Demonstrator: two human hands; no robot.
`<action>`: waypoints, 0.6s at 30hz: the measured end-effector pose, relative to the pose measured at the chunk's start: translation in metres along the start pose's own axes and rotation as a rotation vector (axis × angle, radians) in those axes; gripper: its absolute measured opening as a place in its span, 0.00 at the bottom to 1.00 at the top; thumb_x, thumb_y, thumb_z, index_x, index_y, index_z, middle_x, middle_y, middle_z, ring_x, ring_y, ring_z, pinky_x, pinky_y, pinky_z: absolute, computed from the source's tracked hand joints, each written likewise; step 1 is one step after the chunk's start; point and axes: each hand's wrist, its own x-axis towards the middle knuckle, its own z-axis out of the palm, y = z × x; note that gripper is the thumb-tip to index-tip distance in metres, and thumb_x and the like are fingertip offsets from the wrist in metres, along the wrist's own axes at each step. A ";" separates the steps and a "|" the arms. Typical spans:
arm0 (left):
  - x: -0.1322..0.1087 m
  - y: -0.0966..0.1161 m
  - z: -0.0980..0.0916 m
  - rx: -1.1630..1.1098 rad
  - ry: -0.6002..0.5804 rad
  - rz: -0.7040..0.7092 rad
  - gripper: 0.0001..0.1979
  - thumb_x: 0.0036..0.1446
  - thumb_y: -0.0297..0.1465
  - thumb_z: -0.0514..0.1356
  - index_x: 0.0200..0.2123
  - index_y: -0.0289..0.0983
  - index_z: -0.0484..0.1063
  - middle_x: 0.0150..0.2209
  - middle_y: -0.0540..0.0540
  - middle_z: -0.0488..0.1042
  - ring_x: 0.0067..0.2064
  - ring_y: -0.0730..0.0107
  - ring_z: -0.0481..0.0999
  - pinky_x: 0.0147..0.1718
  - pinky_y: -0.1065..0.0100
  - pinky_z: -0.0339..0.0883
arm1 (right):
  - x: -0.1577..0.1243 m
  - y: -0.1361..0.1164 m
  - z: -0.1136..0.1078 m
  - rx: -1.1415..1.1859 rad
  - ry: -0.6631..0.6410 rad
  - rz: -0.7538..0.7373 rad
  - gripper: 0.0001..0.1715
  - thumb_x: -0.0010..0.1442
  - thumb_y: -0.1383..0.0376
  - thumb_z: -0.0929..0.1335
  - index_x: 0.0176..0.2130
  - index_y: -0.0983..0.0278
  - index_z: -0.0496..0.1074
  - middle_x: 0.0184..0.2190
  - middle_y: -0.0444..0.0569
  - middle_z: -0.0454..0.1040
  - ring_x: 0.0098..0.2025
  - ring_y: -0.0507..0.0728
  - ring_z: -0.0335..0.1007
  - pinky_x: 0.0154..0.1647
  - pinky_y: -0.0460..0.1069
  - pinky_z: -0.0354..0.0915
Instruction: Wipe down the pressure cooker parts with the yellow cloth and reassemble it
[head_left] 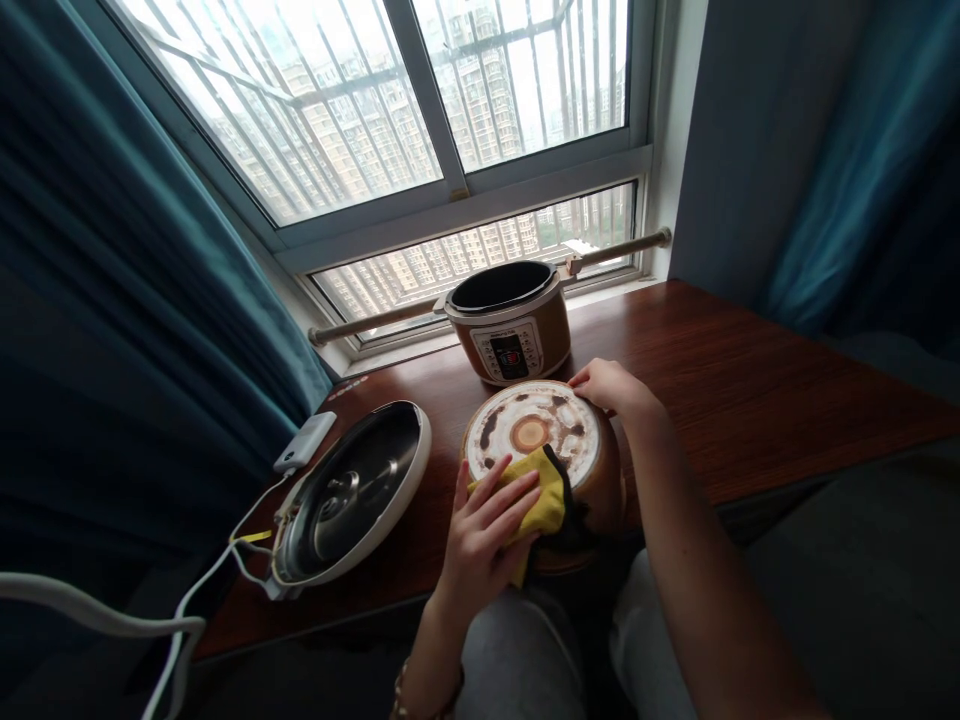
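Note:
An inner cooking pot [534, 428] is tipped bottom-up at the table's near edge, its round base marked with white and dark brown stains. My left hand [491, 520] presses a yellow cloth [551, 500] with a dark border against the near left side of that pot, fingers laid over the fabric. At the far right edge of the base, my right hand [611, 388] grips the pot with curled fingers. Behind it stands the brown cooker body [555, 335] with a control panel on its front, its dark cavity facing up.
A detached cooker lid [360, 490] lies inside-up on the left of the wooden table [742, 390]. Near it are a white power box [306, 442] and white cables [180, 620]. A barred window [457, 150] rises behind, with blue curtains [150, 200] hanging beside it.

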 end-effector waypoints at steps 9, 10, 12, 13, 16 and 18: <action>0.048 -0.045 0.000 -0.397 0.036 -0.559 0.15 0.58 0.34 0.54 0.48 0.43 0.71 0.52 0.47 0.70 0.60 0.60 0.60 0.61 0.51 0.36 | 0.002 -0.001 -0.001 0.002 0.005 0.023 0.15 0.46 0.63 0.71 0.37 0.59 0.77 0.33 0.50 0.77 0.33 0.55 0.73 0.34 0.46 0.67; 0.053 -0.052 0.001 -0.494 0.069 -0.606 0.15 0.56 0.35 0.56 0.47 0.42 0.72 0.52 0.47 0.71 0.60 0.59 0.60 0.61 0.52 0.38 | 0.002 -0.001 -0.001 0.001 0.005 0.020 0.15 0.46 0.63 0.70 0.37 0.59 0.77 0.33 0.50 0.77 0.33 0.55 0.73 0.34 0.46 0.67; 0.060 -0.066 0.004 -0.750 0.158 -0.746 0.16 0.52 0.37 0.60 0.44 0.39 0.74 0.48 0.44 0.74 0.55 0.55 0.66 0.57 0.55 0.51 | 0.002 0.000 -0.001 0.002 0.006 0.014 0.15 0.46 0.62 0.70 0.37 0.58 0.77 0.33 0.49 0.77 0.33 0.55 0.73 0.33 0.47 0.67; 0.061 -0.072 0.005 -0.884 0.204 -0.831 0.18 0.49 0.39 0.62 0.43 0.37 0.74 0.45 0.43 0.76 0.50 0.55 0.71 0.52 0.57 0.59 | 0.002 0.000 -0.001 0.001 0.005 0.014 0.15 0.46 0.63 0.70 0.37 0.58 0.77 0.33 0.49 0.77 0.33 0.56 0.73 0.33 0.47 0.67; 0.054 -0.083 0.015 -1.148 0.371 -1.016 0.20 0.47 0.41 0.62 0.40 0.34 0.73 0.34 0.45 0.78 0.35 0.62 0.76 0.36 0.65 0.68 | 0.002 0.000 -0.001 -0.001 0.004 0.012 0.15 0.46 0.63 0.70 0.38 0.58 0.77 0.33 0.49 0.77 0.33 0.56 0.73 0.33 0.47 0.67; 0.042 -0.085 0.026 -1.192 0.506 -1.033 0.19 0.48 0.41 0.62 0.39 0.33 0.73 0.33 0.46 0.77 0.33 0.65 0.76 0.34 0.67 0.68 | 0.002 0.000 -0.001 0.003 0.009 0.010 0.15 0.47 0.64 0.70 0.38 0.58 0.77 0.33 0.49 0.77 0.34 0.56 0.73 0.32 0.47 0.67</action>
